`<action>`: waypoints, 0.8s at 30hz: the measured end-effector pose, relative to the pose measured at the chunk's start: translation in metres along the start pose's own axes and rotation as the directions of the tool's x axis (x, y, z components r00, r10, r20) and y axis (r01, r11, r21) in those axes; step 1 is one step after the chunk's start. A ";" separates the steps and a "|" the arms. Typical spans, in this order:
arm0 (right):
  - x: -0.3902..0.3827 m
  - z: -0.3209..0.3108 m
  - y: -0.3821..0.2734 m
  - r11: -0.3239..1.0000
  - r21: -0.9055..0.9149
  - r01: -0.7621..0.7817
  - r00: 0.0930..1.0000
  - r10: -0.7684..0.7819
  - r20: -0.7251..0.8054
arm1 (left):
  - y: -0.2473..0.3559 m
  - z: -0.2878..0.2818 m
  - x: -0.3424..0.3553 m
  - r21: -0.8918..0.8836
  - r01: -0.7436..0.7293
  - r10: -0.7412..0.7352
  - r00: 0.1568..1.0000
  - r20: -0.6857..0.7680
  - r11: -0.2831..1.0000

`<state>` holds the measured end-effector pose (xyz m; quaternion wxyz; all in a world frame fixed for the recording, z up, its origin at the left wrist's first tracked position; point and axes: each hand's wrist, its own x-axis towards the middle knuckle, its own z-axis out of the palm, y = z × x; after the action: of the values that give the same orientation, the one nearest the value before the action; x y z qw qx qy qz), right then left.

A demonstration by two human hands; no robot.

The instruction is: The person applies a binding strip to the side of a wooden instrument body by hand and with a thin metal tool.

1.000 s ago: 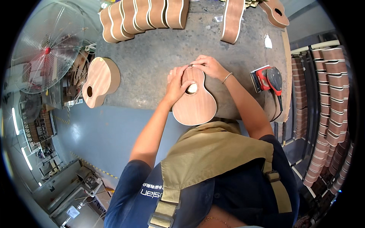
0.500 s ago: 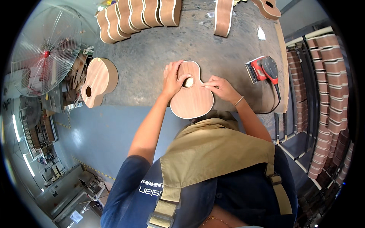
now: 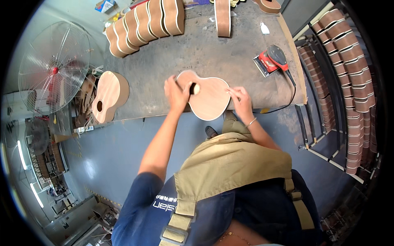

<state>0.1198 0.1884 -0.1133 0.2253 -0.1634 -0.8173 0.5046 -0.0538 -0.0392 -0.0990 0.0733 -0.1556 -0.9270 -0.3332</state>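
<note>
Here, the unfinished guitar body (image 3: 207, 99) is lying flat at the near edge of the table (image 3: 230, 57), left of the red sander (image 3: 274, 60). The left hand (image 3: 177, 95) is pressing on its upper bout, its grip closing narrowly around a small pale sanding block (image 3: 195, 88). The right hand (image 3: 242, 103) is bracing the body's right rim, fingers spread and holding nothing. To do this rubbing well, it seems wise to be keeping the block flat and the bracing hand firm, so the body is not sliding off the edge.
</note>
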 end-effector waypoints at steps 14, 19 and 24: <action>0.196 0.037 0.014 0.965 0.168 0.201 0.548 -0.253 0.797 | 0.005 -0.032 -0.006 -0.026 -0.133 0.124 0.817 0.562 0.991; 0.157 -0.008 0.030 0.992 0.097 0.082 0.688 -0.126 0.715 | 0.005 -0.025 -0.010 0.008 -0.134 0.109 0.836 0.538 0.991; 0.033 -0.042 0.011 0.996 0.054 -0.074 0.913 0.046 0.404 | 0.007 -0.025 -0.010 0.033 -0.187 0.144 0.845 0.515 0.982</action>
<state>0.1150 0.2408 -0.1000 0.0422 -0.0733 -0.8231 0.5616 -0.0408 -0.0525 -0.0779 -0.1399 -0.3144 -0.9093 -0.2341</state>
